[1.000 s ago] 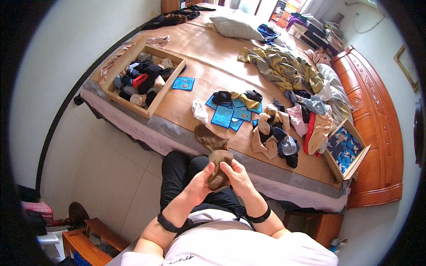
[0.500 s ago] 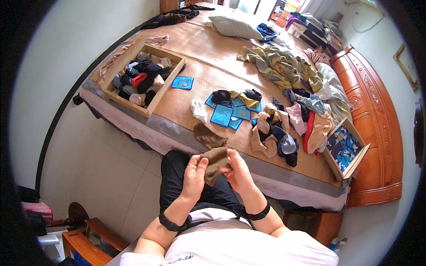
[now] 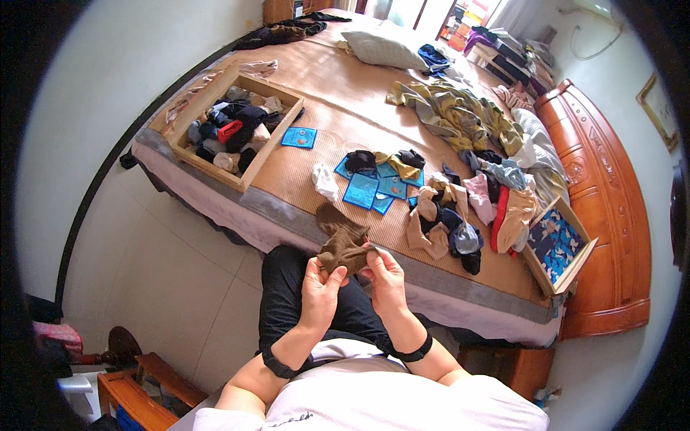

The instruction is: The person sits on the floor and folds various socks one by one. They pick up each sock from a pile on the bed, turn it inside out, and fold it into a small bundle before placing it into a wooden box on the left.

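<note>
A brown sock (image 3: 343,257) is stretched between my two hands above my lap, at the bed's near edge. My left hand (image 3: 320,293) pinches its left end between thumb and fingers. At the other end, my right hand (image 3: 387,280) grips the sock's edge with thumb and fingertips. Just beyond lies a second brown sock (image 3: 330,217) on the mat, partly hidden by the held one. Farther off are a crumpled white sock (image 3: 325,181) and flat blue packets (image 3: 361,190), with dark and mustard socks on top of some.
At the left a wooden drawer (image 3: 248,172) holds many socks. Mixed socks and clothes (image 3: 438,233) lie heaped to the right, beside a tilted drawer with blue patterned lining (image 3: 557,244). A yellow-grey cloth (image 3: 460,115) and a pillow (image 3: 381,49) lie farther back.
My hands have turned the brown sock and spread it wider, so it now overlaps the second sock in view. My right hand has shifted slightly right and down.
</note>
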Motion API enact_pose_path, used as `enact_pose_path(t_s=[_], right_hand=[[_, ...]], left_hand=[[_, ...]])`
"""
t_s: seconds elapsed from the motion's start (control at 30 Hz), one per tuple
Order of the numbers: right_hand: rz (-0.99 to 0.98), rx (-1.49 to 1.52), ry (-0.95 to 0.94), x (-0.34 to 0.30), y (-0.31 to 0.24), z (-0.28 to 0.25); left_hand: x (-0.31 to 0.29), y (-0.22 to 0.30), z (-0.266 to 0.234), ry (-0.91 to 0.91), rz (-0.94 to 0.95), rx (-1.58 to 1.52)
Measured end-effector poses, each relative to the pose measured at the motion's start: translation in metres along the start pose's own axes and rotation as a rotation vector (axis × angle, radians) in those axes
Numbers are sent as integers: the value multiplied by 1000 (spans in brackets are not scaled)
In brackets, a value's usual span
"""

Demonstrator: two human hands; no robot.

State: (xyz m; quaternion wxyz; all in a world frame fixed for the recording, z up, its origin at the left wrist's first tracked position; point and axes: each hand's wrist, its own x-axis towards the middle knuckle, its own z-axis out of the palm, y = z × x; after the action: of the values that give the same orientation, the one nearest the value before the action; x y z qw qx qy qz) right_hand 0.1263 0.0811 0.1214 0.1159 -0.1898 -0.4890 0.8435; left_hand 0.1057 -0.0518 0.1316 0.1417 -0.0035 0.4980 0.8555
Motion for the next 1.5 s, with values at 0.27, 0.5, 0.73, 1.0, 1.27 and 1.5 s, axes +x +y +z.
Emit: enact_pose_path(t_s=[0.27, 0.5, 0.73, 1.0, 1.27, 1.5], right_hand=[[35, 327, -100, -3, -17, 2], [-156, 235, -82, 7, -22, -27], [620, 366, -311, -9, -26, -5], [341, -11, -202, -8, -12, -19], [443, -13, -223, -5, -7, -22], [52, -181, 78, 51, 61, -57]], left_hand=[[4, 1, -5, 50, -168, -235], [9, 8, -15, -39, -84, -422], [1, 2, -11, -167, -169, -297], [15, -7, -39, -283, -814, -144], [46, -40, -58, -120, -719, -481], [110, -61, -74, 63, -416, -352]])
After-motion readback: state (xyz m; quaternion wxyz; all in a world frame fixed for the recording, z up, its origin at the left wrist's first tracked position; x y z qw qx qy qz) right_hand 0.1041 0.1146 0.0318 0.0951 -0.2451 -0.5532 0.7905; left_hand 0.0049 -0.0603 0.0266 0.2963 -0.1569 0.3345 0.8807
